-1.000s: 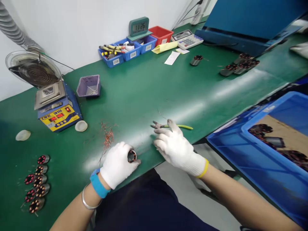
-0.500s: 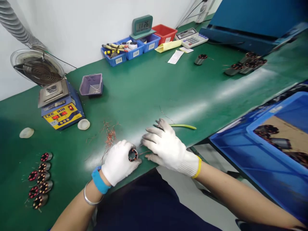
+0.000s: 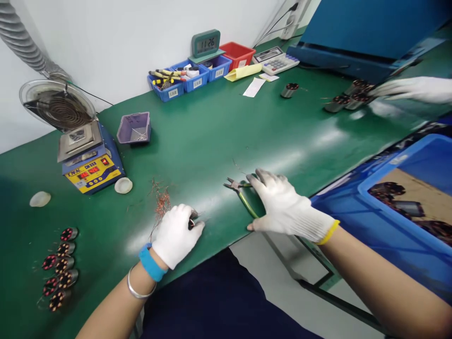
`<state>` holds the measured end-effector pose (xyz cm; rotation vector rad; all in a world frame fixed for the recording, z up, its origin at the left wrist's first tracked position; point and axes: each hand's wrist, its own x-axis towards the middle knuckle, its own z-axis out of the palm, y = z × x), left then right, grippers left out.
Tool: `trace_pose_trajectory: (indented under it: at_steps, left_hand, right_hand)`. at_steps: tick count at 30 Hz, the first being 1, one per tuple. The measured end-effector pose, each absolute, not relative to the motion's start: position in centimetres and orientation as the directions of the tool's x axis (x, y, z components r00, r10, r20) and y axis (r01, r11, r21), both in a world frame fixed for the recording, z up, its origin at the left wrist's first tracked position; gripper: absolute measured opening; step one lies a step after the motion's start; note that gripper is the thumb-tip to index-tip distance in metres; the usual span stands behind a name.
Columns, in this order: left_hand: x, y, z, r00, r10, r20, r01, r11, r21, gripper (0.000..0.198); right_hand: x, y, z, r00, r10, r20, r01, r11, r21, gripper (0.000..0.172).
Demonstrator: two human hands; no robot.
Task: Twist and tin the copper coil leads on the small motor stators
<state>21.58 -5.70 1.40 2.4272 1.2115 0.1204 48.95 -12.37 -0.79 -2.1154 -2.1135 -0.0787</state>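
Note:
Both my hands wear white knit gloves. My left hand (image 3: 175,234) is closed around a small wound motor stator (image 3: 191,219) near the front edge of the green mat (image 3: 212,136). My right hand (image 3: 282,205) lies over the green-handled cutters (image 3: 243,193), fingers curled on the handles; the metal jaws point left. A small heap of cut copper wire (image 3: 159,202) lies just left of my left hand.
A solder pot (image 3: 90,162) with a fume hood stands at back left, a purple tray (image 3: 134,128) beside it. Several finished stators (image 3: 58,275) lie at front left. Blue and red bins, a clock and a calculator line the wall. Another person's gloved hand (image 3: 413,88) reaches stators at right. A blue crate (image 3: 406,212) sits right.
My right hand moved from beside the stator to the right onto the cutters, which now lie turned. My left hand has rolled over the stator. Another person's gloved hand has appeared at upper right.

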Motion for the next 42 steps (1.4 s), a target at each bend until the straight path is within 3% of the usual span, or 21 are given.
trace_pose_trajectory:
  at_steps: [5,9,12,14,17,19,21,23,24,26,30,34,42]
  left_hand:
    - [21.9,-5.9,0.5,0.615,0.787,-0.043,0.740,-0.557,0.378,0.004]
    - [22.0,-6.1,0.0,0.608,0.794,0.027,0.741,-0.579,0.340,0.002]
    - [22.1,-6.1,-0.2,0.601,0.798,0.039,0.743,-0.577,0.340,0.003]
    - [22.1,-6.1,-0.2,0.598,0.801,0.029,0.748,-0.570,0.341,0.004]
    - [22.0,-6.1,-0.3,0.597,0.802,0.021,0.751,-0.568,0.337,0.005]
    - [22.0,-6.2,-0.3,0.598,0.802,0.022,0.749,-0.568,0.341,0.006]
    - [22.1,-6.2,-0.4,0.593,0.805,0.020,0.753,-0.563,0.341,0.006]
    - [22.1,-6.2,-0.4,0.586,0.810,0.019,0.758,-0.556,0.340,0.006]
    - [22.2,-6.2,-0.4,0.580,0.814,0.020,0.763,-0.551,0.338,0.006]
    - [22.2,-6.3,-0.5,0.569,0.822,0.024,0.772,-0.544,0.330,0.004]
    - [22.1,-6.4,-0.6,0.571,0.821,0.032,0.769,-0.548,0.330,0.003]
    - [22.0,-6.4,-0.7,0.572,0.819,0.038,0.767,-0.551,0.328,0.003]
    - [22.1,-6.4,-0.6,0.576,0.815,0.062,0.764,-0.564,0.315,0.002]
  right_hand:
    - [49.7,-14.0,-1.0,-0.013,0.999,0.050,0.997,0.017,-0.079,0.075]
    - [48.8,-13.5,0.2,0.060,0.997,-0.046,0.997,-0.058,0.054,0.066]
    - [47.8,-12.4,0.1,0.150,0.988,-0.032,0.975,-0.143,0.173,0.051]
    - [47.4,-11.7,-0.6,0.136,0.990,0.033,0.980,-0.140,0.138,0.044]
    - [47.2,-11.5,-1.5,0.099,0.979,0.179,0.993,-0.086,-0.076,0.053]
    - [46.9,-12.2,-1.3,0.181,0.959,0.220,0.948,-0.110,-0.298,0.060]
    - [46.3,-13.3,-0.2,0.193,0.978,0.077,0.792,-0.109,-0.600,0.062]
    - [45.5,-14.2,1.1,-0.035,0.985,-0.170,0.459,-0.135,-0.878,0.063]
    - [45.1,-14.5,1.6,-0.212,0.939,-0.270,0.277,-0.207,-0.938,0.063]
    - [44.2,-14.6,2.2,-0.477,0.789,-0.387,0.053,-0.413,-0.909,0.059]
    - [43.1,-13.6,2.2,-0.555,0.614,-0.562,0.064,-0.642,-0.764,0.036]
    - [42.7,-12.7,2.3,-0.490,0.589,-0.643,0.145,-0.672,-0.726,0.030]
    - [42.5,-12.0,2.9,-0.449,0.603,-0.659,0.219,-0.641,-0.736,0.028]
